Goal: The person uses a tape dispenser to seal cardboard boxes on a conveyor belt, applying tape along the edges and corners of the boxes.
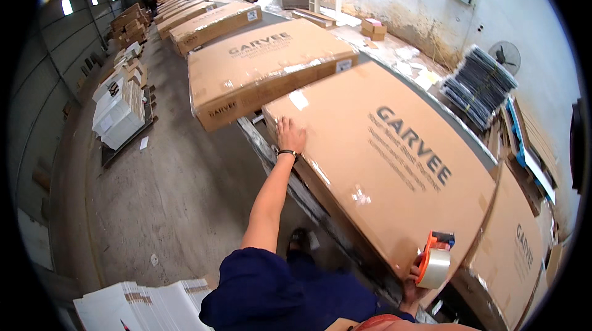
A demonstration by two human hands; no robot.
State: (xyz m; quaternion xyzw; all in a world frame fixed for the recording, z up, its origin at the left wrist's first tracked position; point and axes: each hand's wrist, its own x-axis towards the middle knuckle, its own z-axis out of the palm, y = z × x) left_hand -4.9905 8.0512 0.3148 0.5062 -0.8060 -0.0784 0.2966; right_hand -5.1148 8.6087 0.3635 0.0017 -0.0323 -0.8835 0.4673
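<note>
A large flat brown cardboard box [345,140] with dark printing lies in front of me on a dark conveyor [265,151]. My left hand [291,136] rests open on the box's near left corner, fingers stretched over the top, with a dark band at the wrist. A whitish piece of tape [298,100] sticks to the top just beyond it. At the lower right, my right hand [412,286] is closed around an orange tape dispenser [435,256] with a wide roll of clear tape, over the box's near edge. Part of that hand is hidden behind the roll.
Another box [265,62] lies close beyond, with several more in a row behind it. One more box [509,251] adjoins at the right. White panels [142,303] are stacked at the lower left, white packages [120,112] farther off. A fan [505,56] stands by the wall.
</note>
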